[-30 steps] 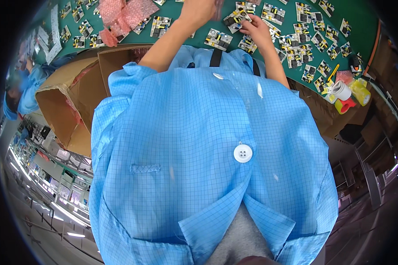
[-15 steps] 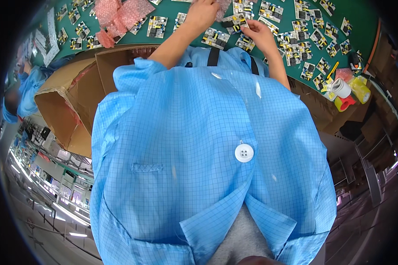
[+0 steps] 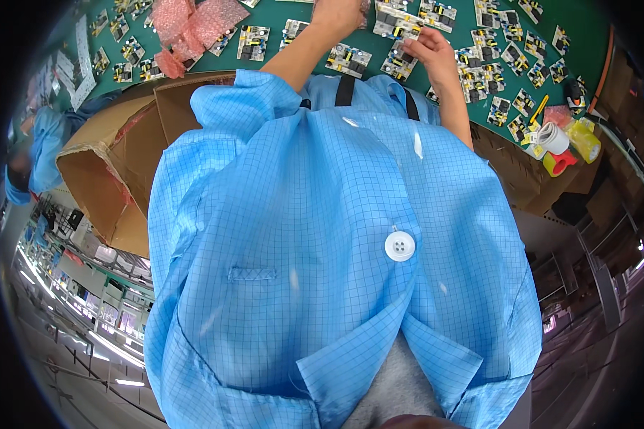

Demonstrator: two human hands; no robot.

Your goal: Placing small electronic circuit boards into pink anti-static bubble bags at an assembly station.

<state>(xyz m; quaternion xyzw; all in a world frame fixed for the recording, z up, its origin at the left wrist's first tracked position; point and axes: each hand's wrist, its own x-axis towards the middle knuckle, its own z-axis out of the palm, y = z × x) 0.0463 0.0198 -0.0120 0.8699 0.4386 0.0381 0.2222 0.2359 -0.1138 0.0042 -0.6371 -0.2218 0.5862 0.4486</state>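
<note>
My right hand (image 3: 435, 57) pinches the near right edge of a circuit board (image 3: 396, 24), which is white with black and yellow parts and is tilted over other boards. At the upper edge of the picture my left hand (image 3: 340, 16) is closed on a piece of pink bubble wrap (image 3: 366, 11), most of it hidden by the hand or cut off by the frame. Just below the held board lies another circuit board (image 3: 399, 61), close to my right fingers. One more circuit board (image 3: 348, 60) rests on the green table to its left.
Rows of similar boards (image 3: 483, 75) cover the right of the green table (image 3: 436, 100). Pink bubble wrap (image 3: 193, 28) lies at the left. Tape rolls (image 3: 552, 138) and a yellow pen (image 3: 539, 109) are at the right edge. An open cardboard box (image 3: 107, 164) stands below the table's left side.
My right hand has moved slightly right, and the board in it has shifted up and right. My left hand has moved up and right, covering more of the bubble wrap.
</note>
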